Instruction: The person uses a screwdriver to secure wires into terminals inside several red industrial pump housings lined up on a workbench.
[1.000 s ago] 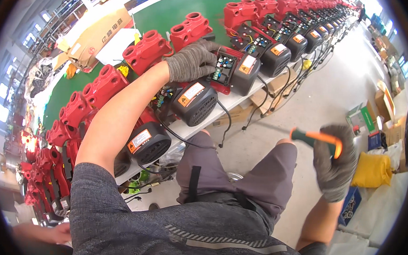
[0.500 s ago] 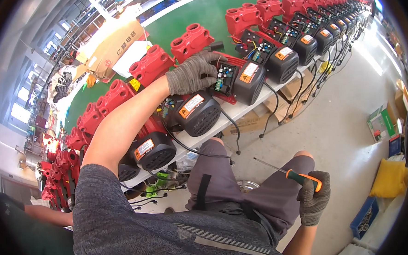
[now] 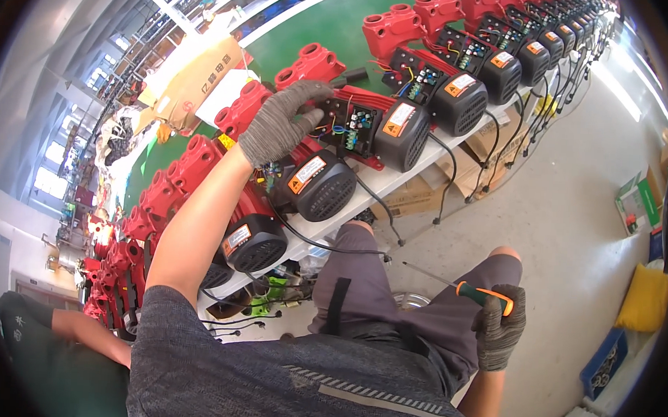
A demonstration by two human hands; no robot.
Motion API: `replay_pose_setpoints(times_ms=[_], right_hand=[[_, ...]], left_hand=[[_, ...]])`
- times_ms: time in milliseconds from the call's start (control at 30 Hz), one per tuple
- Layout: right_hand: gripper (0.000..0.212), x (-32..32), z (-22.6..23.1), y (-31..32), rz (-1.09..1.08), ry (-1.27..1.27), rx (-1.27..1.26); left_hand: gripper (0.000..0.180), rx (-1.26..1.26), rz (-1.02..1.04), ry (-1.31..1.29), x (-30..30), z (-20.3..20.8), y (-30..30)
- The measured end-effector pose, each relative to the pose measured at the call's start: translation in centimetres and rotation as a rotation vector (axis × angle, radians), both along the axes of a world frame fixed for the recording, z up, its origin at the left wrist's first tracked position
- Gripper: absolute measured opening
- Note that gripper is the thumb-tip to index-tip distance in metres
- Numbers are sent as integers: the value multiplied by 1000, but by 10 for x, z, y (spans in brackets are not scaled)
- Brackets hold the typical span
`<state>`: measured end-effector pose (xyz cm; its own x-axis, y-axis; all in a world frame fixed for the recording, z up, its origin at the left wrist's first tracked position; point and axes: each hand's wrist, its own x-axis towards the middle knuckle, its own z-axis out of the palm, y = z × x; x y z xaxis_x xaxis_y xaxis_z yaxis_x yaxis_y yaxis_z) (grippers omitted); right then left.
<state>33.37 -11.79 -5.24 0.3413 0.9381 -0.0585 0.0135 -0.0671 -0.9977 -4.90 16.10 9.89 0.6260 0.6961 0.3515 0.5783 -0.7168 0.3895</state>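
My right hand [image 3: 503,331], in a grey knit glove, is closed around the green and orange handle of a screwdriver [image 3: 484,296]. Its thin shaft points left above my thigh. My left hand [image 3: 282,123], gloved alike, hovers at the left edge of an uncovered black wiring box [image 3: 351,126], thumb and fingers apart. I see nothing held between them. Coloured wires and a circuit board show inside that box, which belongs to a red pump with a black motor cover [image 3: 402,136]. Partly under my left forearm is another pump with a black motor cover [image 3: 320,187].
Similar red pumps [image 3: 392,30] line the green-topped bench [image 3: 306,26] both ways, their black power cords [image 3: 445,184] hanging over its front edge. Cardboard [image 3: 414,197] lies below. A blue bin [image 3: 604,362] and yellow bag [image 3: 644,299] are at right. Another person's arm [image 3: 93,335] shows lower left.
My left hand has drawn back leftward from the wiring box, uncovering more of it, and its fingers have opened out. My right hand and the screwdriver have shifted slightly left.
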Motion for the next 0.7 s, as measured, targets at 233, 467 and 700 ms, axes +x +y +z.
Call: replay_pose_setpoints(times_ms=[233, 467, 700], right_hand=[[31, -8, -2, 10, 74, 151, -44], [52, -12, -27, -20, 144, 237, -147], [72, -19, -36, -18, 289, 316, -134]], left_hand=[[29, -305, 475, -119, 27, -10, -1], [31, -191, 498, -118, 39, -27, 11], [25, -296, 412, -189, 27, -29, 11]])
